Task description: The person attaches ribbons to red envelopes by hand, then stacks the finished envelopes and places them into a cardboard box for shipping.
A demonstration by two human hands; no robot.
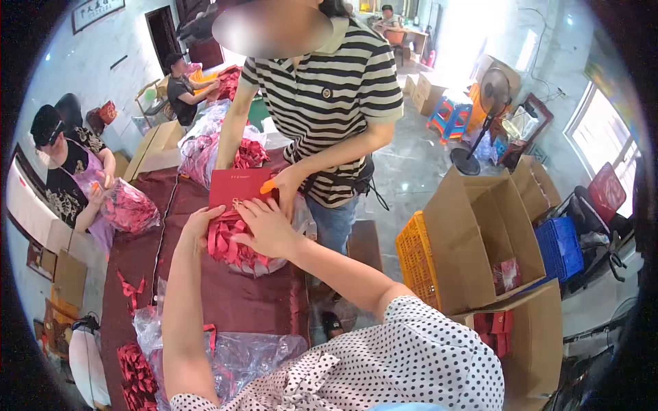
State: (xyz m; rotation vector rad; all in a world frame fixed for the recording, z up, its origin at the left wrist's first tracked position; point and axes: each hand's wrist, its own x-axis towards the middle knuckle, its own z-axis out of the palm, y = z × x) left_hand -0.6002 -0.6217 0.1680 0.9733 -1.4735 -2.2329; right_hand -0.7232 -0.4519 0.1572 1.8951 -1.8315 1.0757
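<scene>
A flat red card or box with small gold marks lies over a clear bag of red ribbon pieces on the dark red tablecloth. My left hand is at the bag's left edge, its fingertips at the card's lower left corner. Spread over the ribbons and the card's lower edge, my right hand has its fingers apart. Across the table a person in a striped shirt has one hand, with something orange in it, at the card's right side; the other hand is hidden behind the card.
Clear plastic bags and a pile of red ribbons lie nearer me. Open cardboard boxes, a yellow crate and a fan stand right. More people are at the left and back, one holding a ribbon bag.
</scene>
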